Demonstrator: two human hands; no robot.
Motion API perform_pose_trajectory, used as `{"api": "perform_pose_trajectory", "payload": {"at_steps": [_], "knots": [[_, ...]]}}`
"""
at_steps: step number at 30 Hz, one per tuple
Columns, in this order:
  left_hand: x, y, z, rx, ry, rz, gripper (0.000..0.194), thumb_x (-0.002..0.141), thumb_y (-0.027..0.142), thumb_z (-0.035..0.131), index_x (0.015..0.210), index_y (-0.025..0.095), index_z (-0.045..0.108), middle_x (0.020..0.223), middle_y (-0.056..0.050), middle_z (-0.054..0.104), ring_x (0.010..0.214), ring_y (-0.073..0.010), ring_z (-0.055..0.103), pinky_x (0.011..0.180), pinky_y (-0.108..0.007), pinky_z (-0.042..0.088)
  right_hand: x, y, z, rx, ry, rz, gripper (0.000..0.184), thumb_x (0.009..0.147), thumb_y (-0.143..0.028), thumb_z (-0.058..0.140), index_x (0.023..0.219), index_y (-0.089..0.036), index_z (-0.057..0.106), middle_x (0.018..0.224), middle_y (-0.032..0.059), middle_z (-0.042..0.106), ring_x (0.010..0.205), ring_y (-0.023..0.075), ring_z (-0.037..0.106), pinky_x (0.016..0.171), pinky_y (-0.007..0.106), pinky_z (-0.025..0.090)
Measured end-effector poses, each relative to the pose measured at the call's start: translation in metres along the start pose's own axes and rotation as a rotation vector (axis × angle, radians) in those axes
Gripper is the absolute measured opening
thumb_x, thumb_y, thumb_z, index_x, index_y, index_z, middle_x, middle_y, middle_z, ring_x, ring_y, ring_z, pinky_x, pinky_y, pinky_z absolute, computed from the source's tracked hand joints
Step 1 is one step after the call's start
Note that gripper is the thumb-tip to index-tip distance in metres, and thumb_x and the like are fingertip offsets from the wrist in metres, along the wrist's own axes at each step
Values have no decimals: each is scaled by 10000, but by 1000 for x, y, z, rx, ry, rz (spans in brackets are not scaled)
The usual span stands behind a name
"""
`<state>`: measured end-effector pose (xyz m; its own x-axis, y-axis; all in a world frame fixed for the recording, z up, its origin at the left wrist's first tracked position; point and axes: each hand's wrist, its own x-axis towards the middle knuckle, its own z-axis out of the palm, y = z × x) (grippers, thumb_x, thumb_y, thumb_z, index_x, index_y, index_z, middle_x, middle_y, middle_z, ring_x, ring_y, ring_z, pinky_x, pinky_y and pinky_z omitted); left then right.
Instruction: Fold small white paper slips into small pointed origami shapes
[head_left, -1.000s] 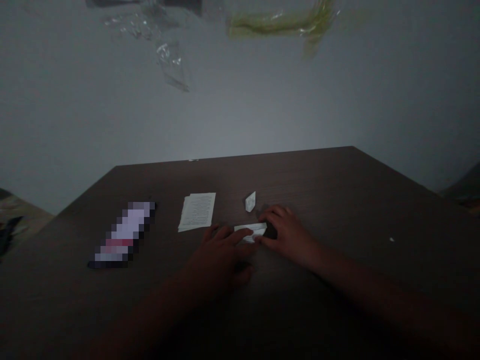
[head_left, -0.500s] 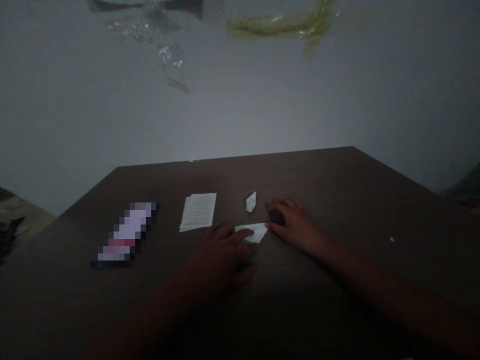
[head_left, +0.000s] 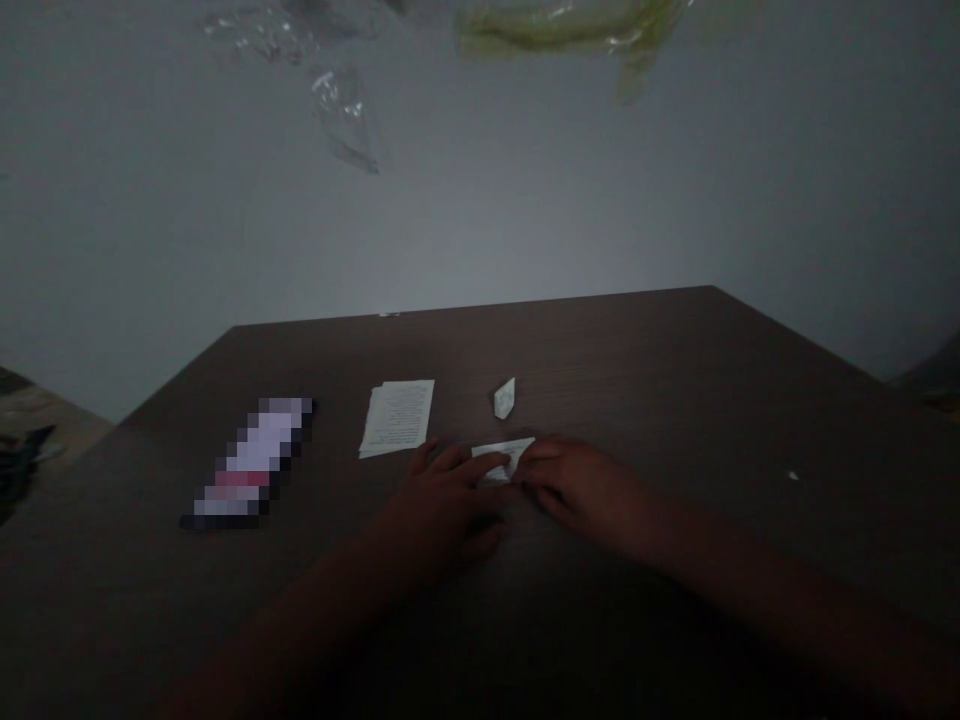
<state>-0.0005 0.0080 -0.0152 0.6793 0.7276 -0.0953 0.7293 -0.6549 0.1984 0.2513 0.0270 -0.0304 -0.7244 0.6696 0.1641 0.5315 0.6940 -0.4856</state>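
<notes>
A small piece of folded printed paper lies on the table between my hands. My left hand rests on it from the left, fingers spread, the index fingertip pressing its surface. From the right, my right hand has its fingers drawn together at the paper's right edge, hiding that corner. Just beyond the sheet lies a small folded paper shape, pointed at its top, touched by neither hand. To the left of it is a stack of printed paper sheets, close to my left fingertips.
The dark wooden table meets a pale wall at its far edge. A phone-like object, blurred by pixels, lies at the left. A tiny white scrap is on the right side. Clear and yellow tape hangs on the wall.
My right hand has moved in left and slightly down, its fingers closing from a curled arch to the paper's right edge. My left hand has stayed on the paper.
</notes>
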Motion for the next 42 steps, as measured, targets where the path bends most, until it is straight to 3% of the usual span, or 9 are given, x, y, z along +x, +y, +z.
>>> {"api": "perform_pose_trajectory", "payload": {"at_steps": [3,6,10,12,16,25,31,37,42], "knots": [[1,-2,-4,-12,-36,7,377,1066,292,760,1427,394,804,1705,-53,641,1486,-437,619,1257,-765,427,0,-1,-4,-43,-23,48,332,998,-22,614,1157,-186,854,1199,122,842,1131,265,775,1059,421,600],[2,-5,-7,-82,-30,14,304,1073,280,756,1361,340,833,1687,-65,659,1483,-419,633,1217,-691,518,1,2,-5,-110,-28,102,314,1013,-49,612,1169,-177,852,1206,137,828,1121,283,774,1029,437,613],[4,-13,-1,-169,48,41,211,1063,176,720,1214,262,839,1501,-79,774,1376,-350,703,1181,-588,566,2,4,-2,-171,-27,91,315,1036,-66,611,1203,-182,852,1179,133,812,1103,287,766,1006,440,616],[6,-19,5,-217,126,19,311,1016,117,739,1302,231,785,1424,-99,791,1351,-318,710,1177,-537,576,1,6,1,-212,-20,62,318,1039,-76,626,1230,-187,855,1175,134,807,1097,292,761,987,437,613],[6,-27,9,-224,166,1,334,981,119,753,1298,221,758,1412,-111,777,1344,-326,708,1168,-547,583,0,7,3,-250,16,4,337,1035,-76,638,1242,-209,867,1139,126,805,1035,277,746,949,423,602],[0,-14,-16,-89,20,23,388,982,101,699,1340,225,782,1338,-88,803,1266,-322,733,1118,-535,572,-1,2,-3,-138,-62,-32,330,1044,-71,633,1186,-220,890,1179,128,808,1091,291,735,1027,473,584],[0,-7,-20,-25,-26,23,370,984,69,701,1298,239,801,1287,-70,818,1248,-322,742,1128,-522,553,-2,-5,-5,-181,-103,-32,328,1044,-79,634,1213,-209,883,1143,133,792,1066,299,730,1012,477,594],[3,-10,-11,31,21,50,406,997,34,697,1329,246,793,1238,-66,818,1258,-331,736,1195,-579,508,-7,-15,-5,-249,-131,-68,347,1019,-65,653,1266,-178,868,1150,161,783,1116,328,724,1065,510,589],[1,-20,-10,45,74,99,482,978,-32,649,1300,296,792,1307,-26,814,1325,-293,720,1290,-581,418,-12,-18,-8,-206,-123,-71,345,1018,-64,646,1238,-213,866,1169,151,780,1126,323,709,1064,502,591]]}}
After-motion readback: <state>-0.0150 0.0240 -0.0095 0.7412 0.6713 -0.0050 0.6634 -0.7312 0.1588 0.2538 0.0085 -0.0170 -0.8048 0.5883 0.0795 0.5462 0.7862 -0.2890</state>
